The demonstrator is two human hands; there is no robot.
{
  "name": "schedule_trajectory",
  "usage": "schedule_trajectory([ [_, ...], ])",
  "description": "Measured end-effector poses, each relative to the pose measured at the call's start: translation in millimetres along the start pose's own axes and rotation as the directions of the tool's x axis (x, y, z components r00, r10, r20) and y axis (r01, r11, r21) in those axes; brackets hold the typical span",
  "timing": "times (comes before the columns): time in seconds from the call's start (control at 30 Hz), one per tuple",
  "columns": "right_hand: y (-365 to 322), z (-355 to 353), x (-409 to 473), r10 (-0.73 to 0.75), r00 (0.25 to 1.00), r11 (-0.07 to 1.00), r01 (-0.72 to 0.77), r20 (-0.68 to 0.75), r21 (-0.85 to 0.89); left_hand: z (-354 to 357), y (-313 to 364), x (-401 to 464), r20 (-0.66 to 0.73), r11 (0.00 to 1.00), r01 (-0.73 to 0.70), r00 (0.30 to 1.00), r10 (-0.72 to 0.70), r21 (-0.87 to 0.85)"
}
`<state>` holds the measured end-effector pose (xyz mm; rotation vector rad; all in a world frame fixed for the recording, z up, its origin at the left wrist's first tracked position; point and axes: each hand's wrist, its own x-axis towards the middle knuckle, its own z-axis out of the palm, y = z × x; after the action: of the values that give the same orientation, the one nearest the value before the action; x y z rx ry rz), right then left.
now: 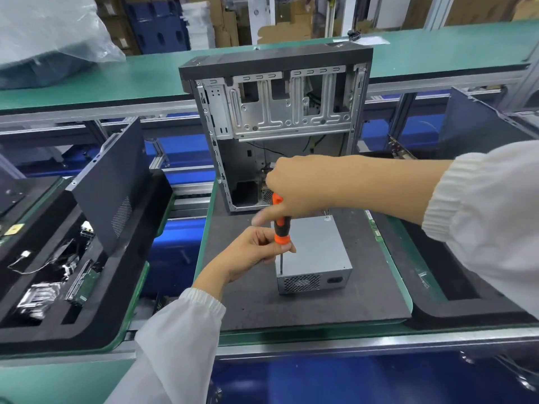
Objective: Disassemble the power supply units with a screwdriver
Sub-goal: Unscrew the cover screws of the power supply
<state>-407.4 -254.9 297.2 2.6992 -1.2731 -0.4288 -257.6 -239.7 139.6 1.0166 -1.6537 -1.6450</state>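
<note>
Dark foam mat (364,287) mid-bench: PSU (313,252) lying flat near centre, screwdriver (281,225) upright on its near-left corner, right hand (303,188) curled round handle to turn, left fingers (262,237) pinching collar to steady tip.

Your screwdriver (280,221) has an orange-and-black handle; the power supply unit (313,255) under it is plain silver-grey with a honeycomb vent grille at its 6 o'clock face. It's on a dark grey foam mat (306,304) edged in green, your sleeves (493,211) are white, and the case (277,112) at 12 o'clock is black outside, bare silver inside.
</note>
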Motion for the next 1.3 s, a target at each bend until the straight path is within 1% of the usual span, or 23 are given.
schedule_trajectory([
  [0.07, -1, 3, 3, -0.077, 0.997, 0.996, 0.076, -0.021, -0.054, 0, -1, 1, 0.000, 1.000, 0.007, 1.000, -0.007, 0.013],
  [0.1, 1, 0, 3, -0.114, 0.993, 0.993, 0.115, 0.039, -0.011, 0, -1, 1, -0.007, 1.000, 0.013, 1.000, -0.013, 0.013],
  [0.17, 7, -9, 1, -0.187, 0.960, 0.977, 0.159, 0.210, 0.145, 0, -1, 1, -0.020, 1.000, 0.007, 1.000, -0.007, 0.010],
  [0.2, 9, -14, 0, -0.214, 0.945, 0.965, 0.165, 0.249, 0.204, 0, -1, 1, -0.016, 1.000, 0.004, 1.000, -0.004, 0.001],
  [0.23, 10, -15, 0, -0.192, 0.949, 0.967, 0.139, 0.250, 0.215, 0, -1, 1, -0.005, 1.000, -0.001, 1.000, 0.001, -0.005],
  [0.3, 6, -13, -1, -0.082, 0.973, 0.987, 0.050, 0.216, 0.152, 1, 0, 1, 0.017, 1.000, -0.009, 1.000, 0.009, -0.002],
  [0.37, 3, -8, 0, 0.059, 0.982, 0.997, -0.067, 0.181, 0.041, 2, 0, 2, 0.019, 1.000, -0.008, 1.000, 0.008, 0.009],
  [0.43, -2, -2, -1, 0.111, 0.972, 0.993, -0.118, 0.207, 0.021, 1, 0, 2, 0.019, 1.000, -0.005, 1.000, 0.004, 0.007],
  [0.47, -3, 1, 0, 0.102, 0.972, 0.994, -0.107, 0.211, 0.015, 1, 0, 2, 0.019, 1.000, -0.005, 1.000, 0.005, 0.004],
  [0.53, -1, 1, 0, -0.016, 0.987, 1.000, 0.017, 0.159, -0.001, 0, -2, 3, 0.015, 1.000, -0.009, 1.000, 0.009, -0.003],
  [0.6, 2, -5, -4, -0.136, 0.973, 0.986, 0.115, 0.186, 0.120, 0, -3, 4, 0.010, 1.000, -0.013, 1.000, 0.013, -0.002],
  [0.63, 3, -7, -4, -0.182, 0.960, 0.971, 0.142, 0.213, 0.190, -1, -3, 4, 0.008, 1.000, -0.010, 1.000, 0.010, -0.002],
  [0.67, 5, -9, -5, -0.189, 0.957, 0.964, 0.138, 0.220, 0.226, -1, -2, 3, 0.007, 1.000, -0.007, 1.000, 0.007, -0.001],
  [0.73, 1, -9, -4, -0.116, 0.978, 0.975, 0.079, 0.172, 0.210, -3, -2, 4, 0.005, 1.000, -0.005, 1.000, 0.004, 0.017],
  [0.8, -3, -2, -1, -0.001, 0.999, 0.999, -0.001, 0.041, 0.049, -5, -4, 5, 0.001, 0.999, 0.017, 1.000, -0.017, 0.037],
  [0.87, -10, 4, -1, 0.000, 0.996, 0.991, -0.011, -0.086, -0.130, -5, -3, 6, 0.022, 0.997, 0.036, 0.999, -0.038, 0.072],
  [0.9, -10, 6, -2, -0.035, 0.995, 0.987, 0.019, -0.096, -0.162, -4, -2, 7, 0.025, 0.995, 0.032, 0.999, -0.035, 0.090],
  [0.93, -9, 7, -2, -0.081, 0.994, 0.987, 0.070, -0.073, -0.142, -4, -2, 7, 0.024, 0.995, 0.023, 0.999, -0.025, 0.093],
  [1.0, -3, 3, -4, -0.148, 0.987, 0.989, 0.147, 0.057, 0.020, -3, -2, 7, 0.025, 0.997, 0.001, 1.000, -0.003, 0.075],
  [1.07, 5, -6, -6, -0.180, 0.968, 0.969, 0.145, 0.173, 0.198, -2, -1, 6, 0.023, 0.998, -0.005, 1.000, 0.003, 0.064],
  [1.13, 5, -10, -6, -0.105, 0.977, 0.987, 0.079, 0.186, 0.140, -3, -2, 7, 0.014, 0.998, -0.001, 1.000, 0.000, 0.056],
  [1.23, -3, -2, -3, 0.027, 0.997, 0.998, -0.024, 0.074, -0.050, -5, -1, 8, 0.002, 0.998, 0.001, 1.000, -0.001, 0.066],
  [1.3, -7, 2, 0, -0.007, 0.999, 0.995, 0.011, 0.040, -0.095, -5, 0, 8, 0.012, 0.997, 0.010, 1.000, -0.011, 0.072],
])
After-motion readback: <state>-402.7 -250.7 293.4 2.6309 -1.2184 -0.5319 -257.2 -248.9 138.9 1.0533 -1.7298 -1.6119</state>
